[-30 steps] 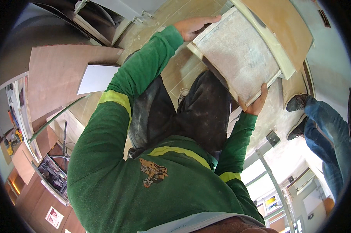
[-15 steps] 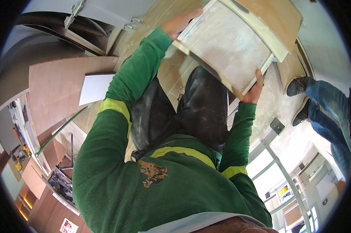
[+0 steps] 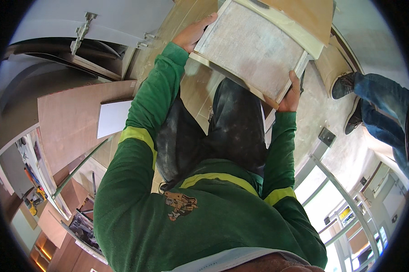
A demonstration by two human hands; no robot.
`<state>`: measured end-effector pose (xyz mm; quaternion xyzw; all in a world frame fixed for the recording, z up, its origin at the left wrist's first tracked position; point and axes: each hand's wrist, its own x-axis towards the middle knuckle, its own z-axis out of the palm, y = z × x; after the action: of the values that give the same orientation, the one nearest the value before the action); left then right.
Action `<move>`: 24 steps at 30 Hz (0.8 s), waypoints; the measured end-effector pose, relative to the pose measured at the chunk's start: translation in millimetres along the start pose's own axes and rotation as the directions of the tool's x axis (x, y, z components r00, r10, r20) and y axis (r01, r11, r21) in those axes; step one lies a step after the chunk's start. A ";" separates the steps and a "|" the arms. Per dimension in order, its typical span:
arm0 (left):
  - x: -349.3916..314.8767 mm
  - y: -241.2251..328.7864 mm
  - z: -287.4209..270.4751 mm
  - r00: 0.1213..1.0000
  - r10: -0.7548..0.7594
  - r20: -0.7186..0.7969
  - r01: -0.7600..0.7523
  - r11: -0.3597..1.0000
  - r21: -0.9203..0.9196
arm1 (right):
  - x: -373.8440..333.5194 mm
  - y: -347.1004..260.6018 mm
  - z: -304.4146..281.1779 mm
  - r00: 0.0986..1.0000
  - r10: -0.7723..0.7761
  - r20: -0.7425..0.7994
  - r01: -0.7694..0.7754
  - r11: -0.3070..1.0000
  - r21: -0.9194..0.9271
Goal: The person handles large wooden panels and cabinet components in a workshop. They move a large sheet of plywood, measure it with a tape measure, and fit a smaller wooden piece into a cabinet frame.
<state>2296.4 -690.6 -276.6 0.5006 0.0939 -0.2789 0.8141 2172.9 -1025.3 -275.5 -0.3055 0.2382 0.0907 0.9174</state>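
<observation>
In front of my legs I hold a wooden drawer (image 3: 252,47), with a pale, dusty inner panel and thin raised sides. My left hand (image 3: 195,32) is closed on its left side, fingers partly hidden behind the edge. At the near right corner my right hand (image 3: 291,94) grips it, thumb up along the side. A cream curved strip (image 3: 286,27) runs along the far side of the drawer, and beyond that is a tan board (image 3: 306,16).
Another person's jeans and dark shoes (image 3: 342,86) stand at the right. On the left are a cabinet door with a metal hinge (image 3: 81,34), a large curved plywood panel (image 3: 68,118) and a small white board (image 3: 113,119). A metal frame (image 3: 349,204) rises at lower right.
Both hands and the drawer have shifted slightly left and up in the view. My grip on it looks the same, and the surroundings have shifted a little with my head.
</observation>
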 end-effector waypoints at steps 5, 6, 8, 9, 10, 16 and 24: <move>-5.8 4.8 2.5 1.000 -0.028 -0.003 0.028 0.999 0.039 | -6.8 0.7 10.5 0.999 0.032 0.023 -0.033 0.997 0.070; -6.7 4.8 3.3 0.999 -0.033 0.002 0.033 0.999 0.010 | -4.0 1.3 6.0 1.000 0.007 0.016 -0.008 0.998 0.054; -7.5 6.7 4.6 0.999 -0.038 0.018 0.039 0.998 -0.043 | 1.0 1.1 -1.7 0.999 -0.032 0.018 0.032 0.999 0.025; -7.9 7.7 5.1 0.999 -0.032 0.022 0.033 0.999 -0.030 | 3.2 0.4 -5.8 0.999 -0.044 0.023 0.043 0.999 0.012; -8.2 8.5 6.2 0.999 -0.027 0.028 0.027 0.999 -0.017 | 4.5 -0.1 -8.4 0.998 -0.055 0.028 0.055 0.999 -0.003; -6.0 6.6 3.6 0.996 -0.047 0.075 0.055 0.992 -0.111 | 5.6 0.3 -8.2 0.996 -0.085 0.009 0.085 0.996 -0.006; -1.7 3.6 -3.0 0.998 -0.054 0.038 0.058 0.993 -0.106 | 8.9 1.3 -14.7 0.998 -0.066 -0.001 0.066 0.998 0.004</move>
<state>2297.4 -686.2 -274.6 0.4483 0.1083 -0.3049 0.8333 2174.6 -1032.9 -290.8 -0.3114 0.2287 0.0596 0.9204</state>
